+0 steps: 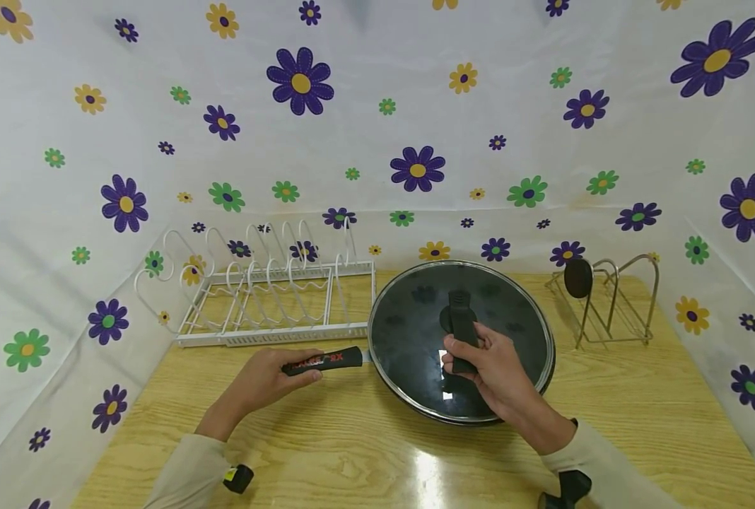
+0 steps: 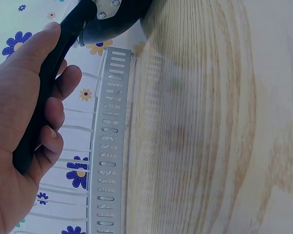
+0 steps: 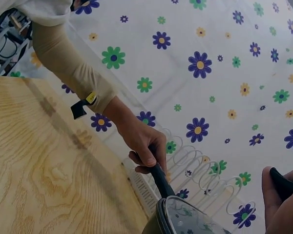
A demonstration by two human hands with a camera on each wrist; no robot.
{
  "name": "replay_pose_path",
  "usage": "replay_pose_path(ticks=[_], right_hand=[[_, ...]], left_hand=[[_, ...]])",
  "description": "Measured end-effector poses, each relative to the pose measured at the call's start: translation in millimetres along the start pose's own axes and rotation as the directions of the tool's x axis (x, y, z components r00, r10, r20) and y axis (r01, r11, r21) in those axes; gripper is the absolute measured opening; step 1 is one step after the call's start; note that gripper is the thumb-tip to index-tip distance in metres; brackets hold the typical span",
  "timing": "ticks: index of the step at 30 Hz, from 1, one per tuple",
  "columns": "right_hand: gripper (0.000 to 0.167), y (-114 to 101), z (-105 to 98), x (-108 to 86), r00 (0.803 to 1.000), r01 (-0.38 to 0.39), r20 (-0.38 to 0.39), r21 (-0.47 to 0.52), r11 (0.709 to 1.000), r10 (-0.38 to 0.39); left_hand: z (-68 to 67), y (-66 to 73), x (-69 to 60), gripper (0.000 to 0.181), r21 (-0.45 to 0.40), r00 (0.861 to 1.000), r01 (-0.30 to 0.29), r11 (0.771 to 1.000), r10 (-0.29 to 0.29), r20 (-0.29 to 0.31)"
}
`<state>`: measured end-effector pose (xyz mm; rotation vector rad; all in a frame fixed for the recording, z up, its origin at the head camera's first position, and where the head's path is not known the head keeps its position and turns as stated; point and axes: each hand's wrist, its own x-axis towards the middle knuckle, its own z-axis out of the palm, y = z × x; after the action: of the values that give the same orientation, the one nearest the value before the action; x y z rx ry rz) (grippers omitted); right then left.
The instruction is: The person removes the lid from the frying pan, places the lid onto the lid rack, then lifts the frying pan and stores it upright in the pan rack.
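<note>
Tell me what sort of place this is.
Likely a staged, kitchen-style work area rather than an everyday kitchen, judging by the lidded pan, the white wire rack and the flower-print sheeting that screens the back and both sides.

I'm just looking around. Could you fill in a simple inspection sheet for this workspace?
Surface: wood-grained table, with bright glare near the front.
Job's things: pan with a dark handle; glass lid on the pan, with a black knob.
Clutter, if racks count: white rack at the back left; wire rack at the back right, bearing a dark oval piece.
Hands: left hand grips the handle; right hand holds the knob.
Cables: a dark cable-like loop beyond the table in the right wrist view, too small to identify.
Surroundings: white flowered sheet behind and at both sides.
</note>
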<state>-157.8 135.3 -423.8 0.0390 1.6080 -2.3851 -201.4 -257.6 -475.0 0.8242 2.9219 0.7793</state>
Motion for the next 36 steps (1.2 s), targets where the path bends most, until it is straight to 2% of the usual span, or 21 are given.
replay_pose_path(ticks=[23, 36], right_hand=[[0.056, -2, 1, -3.8, 0.998, 0.059, 0.011, -0.042, 0.997, -0.059], [0.053, -13, 1, -4.9, 0.995, 0.097, 0.027, -0.076, 0.992, -0.095]], left_hand=[[-0.8, 1.4, -0.7, 0.05, -0.003, 1.0, -0.01, 1.0, 0.01, -0.006], [-1.4, 0.8, -0.4, 0.05, 0.002, 1.0, -0.01, 1.0, 0.01, 0.002]])
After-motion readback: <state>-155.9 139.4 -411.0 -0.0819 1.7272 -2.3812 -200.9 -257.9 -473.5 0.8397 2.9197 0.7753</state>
